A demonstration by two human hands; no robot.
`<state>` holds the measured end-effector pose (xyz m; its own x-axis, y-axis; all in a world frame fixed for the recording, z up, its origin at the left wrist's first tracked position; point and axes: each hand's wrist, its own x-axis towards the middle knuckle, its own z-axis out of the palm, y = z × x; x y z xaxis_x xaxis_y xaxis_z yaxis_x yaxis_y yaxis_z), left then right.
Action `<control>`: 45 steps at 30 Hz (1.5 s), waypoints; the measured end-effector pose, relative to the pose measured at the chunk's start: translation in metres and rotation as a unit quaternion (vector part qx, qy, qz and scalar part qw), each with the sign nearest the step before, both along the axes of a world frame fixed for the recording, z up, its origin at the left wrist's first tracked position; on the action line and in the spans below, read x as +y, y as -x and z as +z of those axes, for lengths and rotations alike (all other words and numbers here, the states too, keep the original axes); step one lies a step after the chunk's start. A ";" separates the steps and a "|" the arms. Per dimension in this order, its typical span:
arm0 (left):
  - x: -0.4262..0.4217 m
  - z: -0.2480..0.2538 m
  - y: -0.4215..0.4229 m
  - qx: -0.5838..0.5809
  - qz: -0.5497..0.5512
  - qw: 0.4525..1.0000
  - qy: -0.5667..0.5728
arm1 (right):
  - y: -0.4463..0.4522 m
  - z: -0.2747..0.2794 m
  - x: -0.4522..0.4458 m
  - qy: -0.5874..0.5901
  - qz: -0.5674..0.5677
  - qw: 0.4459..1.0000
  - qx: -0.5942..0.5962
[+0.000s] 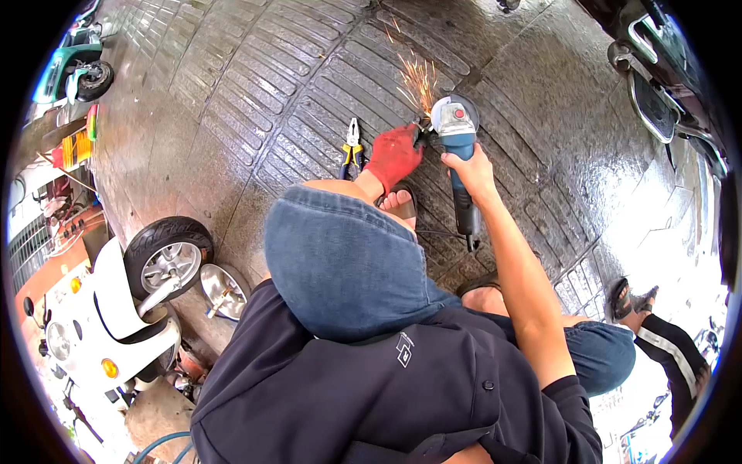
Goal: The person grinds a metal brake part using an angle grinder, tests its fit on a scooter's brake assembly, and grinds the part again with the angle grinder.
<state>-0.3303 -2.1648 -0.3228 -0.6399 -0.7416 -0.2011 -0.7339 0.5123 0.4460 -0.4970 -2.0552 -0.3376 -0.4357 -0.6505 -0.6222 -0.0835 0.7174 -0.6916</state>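
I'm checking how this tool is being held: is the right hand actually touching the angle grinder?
Touching. The head view shows the right hand gripping the angle grinder around its body, with no gap between them.

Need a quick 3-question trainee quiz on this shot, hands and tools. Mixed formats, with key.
1. Multiple choice: which hand wears the red glove?
A) left
B) right
C) neither
2. True or false: the pliers lie on the floor.
3. Fill in the blank: sparks fly beside the ____ held in the right hand.

Key:
1. A, the left hand.
2. True.
3. Grinder.
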 end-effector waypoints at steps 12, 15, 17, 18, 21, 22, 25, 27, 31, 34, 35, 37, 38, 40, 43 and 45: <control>0.006 -0.004 0.002 0.008 0.026 1.000 -0.015 | -0.002 0.001 -0.002 0.014 -0.001 1.000 0.012; 0.007 0.002 0.002 0.007 0.029 0.999 -0.037 | -0.001 0.005 -0.004 0.015 -0.017 0.999 0.023; 0.007 0.000 0.004 0.020 0.027 0.999 -0.022 | -0.001 0.014 -0.006 0.009 -0.028 0.999 0.011; 0.008 0.000 0.005 0.021 0.027 0.999 -0.023 | -0.001 0.019 -0.007 0.004 -0.041 0.999 0.000; 0.012 0.000 0.011 0.030 0.042 0.998 -0.038 | -0.002 0.029 -0.004 0.031 -0.077 0.996 -0.041; 0.014 -0.002 0.012 0.034 0.045 0.998 -0.026 | -0.002 0.025 -0.002 0.028 -0.078 0.996 -0.039; 0.017 -0.002 0.017 0.022 0.049 0.998 -0.018 | -0.004 0.020 -0.002 0.043 -0.067 0.997 0.000; 0.017 0.001 0.020 0.005 0.052 0.998 -0.018 | -0.008 0.031 -0.006 0.028 -0.069 0.997 -0.014; 0.019 0.003 0.021 0.021 0.060 0.997 -0.040 | -0.010 0.020 -0.004 0.002 -0.061 0.998 0.000; 0.021 0.003 0.026 0.030 0.056 0.997 -0.043 | -0.011 0.016 -0.003 -0.004 -0.041 0.998 0.055; 0.021 0.004 0.028 0.026 0.054 0.997 -0.046 | -0.012 0.021 -0.003 -0.015 -0.040 0.997 0.059; 0.024 0.006 0.030 0.018 0.060 0.997 -0.042 | -0.014 0.025 -0.002 -0.025 -0.036 0.997 0.063; 0.024 0.006 0.031 0.010 0.065 0.997 -0.039 | -0.014 0.023 -0.001 -0.026 -0.046 0.997 0.060; 0.024 0.007 0.031 0.015 0.058 0.997 -0.039 | -0.011 0.020 0.000 -0.037 -0.054 0.997 0.045; 0.024 0.002 0.031 0.029 0.053 0.997 -0.039 | -0.010 0.016 0.002 -0.027 -0.053 0.997 0.047; 0.025 0.000 0.031 0.037 0.053 0.997 -0.038 | -0.010 0.016 0.003 -0.028 -0.049 0.997 0.049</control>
<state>-0.3609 -2.1393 -0.3224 -0.5749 -0.7898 -0.2138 -0.7449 0.3970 0.5362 -0.4873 -2.0527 -0.3214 -0.5556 -0.5670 -0.6081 -0.0765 0.7631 -0.6417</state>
